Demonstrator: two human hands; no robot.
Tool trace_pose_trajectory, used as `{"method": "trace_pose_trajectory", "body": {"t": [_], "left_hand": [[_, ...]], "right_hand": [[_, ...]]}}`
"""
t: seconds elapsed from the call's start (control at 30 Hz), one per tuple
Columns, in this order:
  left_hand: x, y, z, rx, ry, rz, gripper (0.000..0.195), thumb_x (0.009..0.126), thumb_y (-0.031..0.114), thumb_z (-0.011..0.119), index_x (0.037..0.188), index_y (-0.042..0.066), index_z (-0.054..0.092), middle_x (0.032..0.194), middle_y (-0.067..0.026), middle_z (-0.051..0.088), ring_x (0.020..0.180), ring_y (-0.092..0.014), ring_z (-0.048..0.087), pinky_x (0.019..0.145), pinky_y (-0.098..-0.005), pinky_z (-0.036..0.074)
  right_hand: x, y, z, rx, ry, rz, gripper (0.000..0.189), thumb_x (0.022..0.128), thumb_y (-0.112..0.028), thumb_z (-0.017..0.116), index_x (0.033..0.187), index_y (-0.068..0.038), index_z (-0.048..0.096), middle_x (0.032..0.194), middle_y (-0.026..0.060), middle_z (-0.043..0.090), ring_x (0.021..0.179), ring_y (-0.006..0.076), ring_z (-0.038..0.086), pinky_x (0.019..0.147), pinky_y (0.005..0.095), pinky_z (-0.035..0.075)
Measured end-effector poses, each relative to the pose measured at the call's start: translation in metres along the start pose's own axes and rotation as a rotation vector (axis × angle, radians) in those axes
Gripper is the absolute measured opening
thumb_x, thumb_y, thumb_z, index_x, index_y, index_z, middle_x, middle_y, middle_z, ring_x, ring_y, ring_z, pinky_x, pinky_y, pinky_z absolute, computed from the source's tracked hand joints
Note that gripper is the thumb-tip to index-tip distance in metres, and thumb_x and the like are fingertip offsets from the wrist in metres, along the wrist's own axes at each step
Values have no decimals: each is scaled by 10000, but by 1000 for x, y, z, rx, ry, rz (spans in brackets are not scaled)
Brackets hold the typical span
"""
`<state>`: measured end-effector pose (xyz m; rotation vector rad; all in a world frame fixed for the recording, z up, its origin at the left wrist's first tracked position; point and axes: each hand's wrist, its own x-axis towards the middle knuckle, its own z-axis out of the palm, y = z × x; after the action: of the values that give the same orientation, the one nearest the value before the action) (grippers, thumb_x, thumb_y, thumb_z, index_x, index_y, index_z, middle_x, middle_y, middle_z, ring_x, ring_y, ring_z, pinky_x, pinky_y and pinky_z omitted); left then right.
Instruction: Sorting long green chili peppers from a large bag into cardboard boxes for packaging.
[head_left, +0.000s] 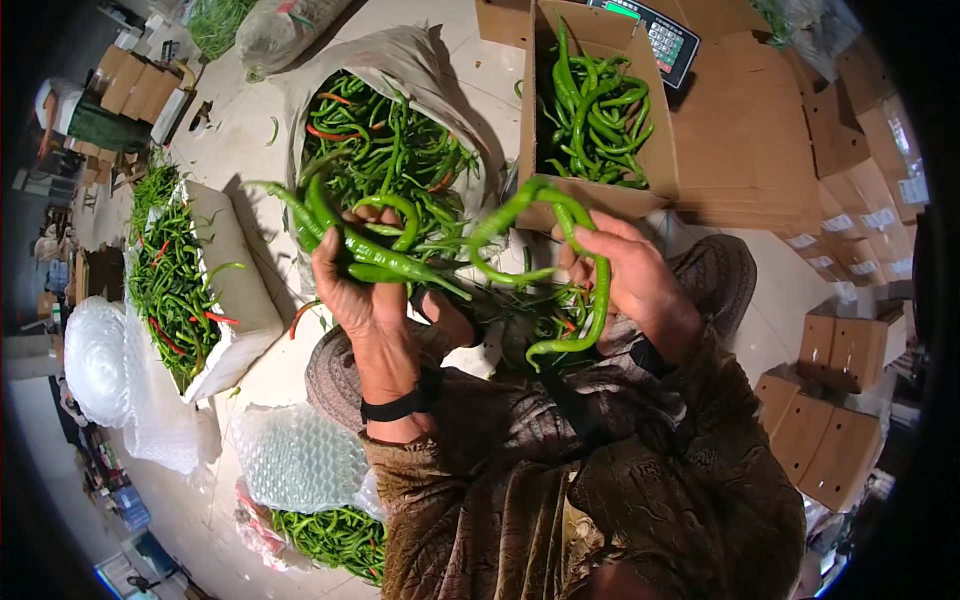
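Several long green chili peppers (375, 253) are gripped in my left hand (367, 292), in front of the mouth of a fabric sack (442, 82) full of green and some red chilies (375, 150). My right hand (630, 262) pinches curved green chilies (601, 300) between thumb and fingers; one of them is blurred. Beyond that hand stands a cardboard box (600, 196) with long green chilies (600, 112) inside. Below and between my hands, more green and red chilies (566, 315) lie near my lap, partly hidden by my right hand and its chilies.
A digital scale (667, 45) sits behind the box, beside flat cardboard (742, 142). At left are a white foam box (240, 285) of chilies and bubble wrap (97, 360). More bubble wrap (300, 457) covers part of another chili pile (337, 536). Cartons (832, 442) stand at right.
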<state>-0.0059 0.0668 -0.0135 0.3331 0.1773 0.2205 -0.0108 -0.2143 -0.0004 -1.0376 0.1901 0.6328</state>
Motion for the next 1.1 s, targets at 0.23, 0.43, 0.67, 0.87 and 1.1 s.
{"method": "trace_pose_trajectory", "body": {"t": [0.23, 0.43, 0.67, 0.87, 1.1], "left_hand": [[-5, -5, 0, 29, 119, -14, 215, 841, 57, 616, 1041, -4, 564, 892, -98, 585, 787, -197, 580, 795, -394, 530], [-12, -8, -1, 27, 136, -60, 223, 855, 72, 627, 1051, -14, 566, 910, -100, 598, 785, -197, 588, 802, -382, 539], [-17, -21, 6, 181, 190, -99, 266, 866, 118, 622, 1088, -13, 559, 932, -89, 603, 807, -177, 580, 775, -363, 533], [-15, -25, 1, 202, 195, -43, 267, 863, 114, 618, 1083, -24, 555, 929, -98, 600, 807, -185, 580, 770, -360, 527], [-15, -27, 2, 232, 244, -47, 263, 860, 108, 614, 1074, -36, 560, 927, -109, 603, 797, -194, 574, 793, -372, 505]], "right_hand": [[-1, -16, -20, 109, 19, -94, 293, 966, -176, 500, 1196, 1, 538, 906, 82, 612, 752, 128, 550, 648, 248, 437], [-10, -78, -29, -14, 63, -487, 397, 1004, -275, 450, 1288, 1, 491, 959, 49, 541, 721, 107, 482, 662, 245, 424], [3, -119, -40, 143, 54, -525, 455, 1020, -385, 405, 1259, -12, 509, 927, 36, 518, 718, 114, 442, 653, 257, 378], [59, -142, -47, -316, 226, -745, 377, 997, -328, 475, 1236, -39, 514, 944, 41, 550, 793, 119, 495, 719, 280, 420], [127, -87, -113, -1112, 340, -494, 294, 885, -232, 635, 1078, -10, 651, 845, 140, 675, 750, 178, 637, 696, 335, 493]]}}
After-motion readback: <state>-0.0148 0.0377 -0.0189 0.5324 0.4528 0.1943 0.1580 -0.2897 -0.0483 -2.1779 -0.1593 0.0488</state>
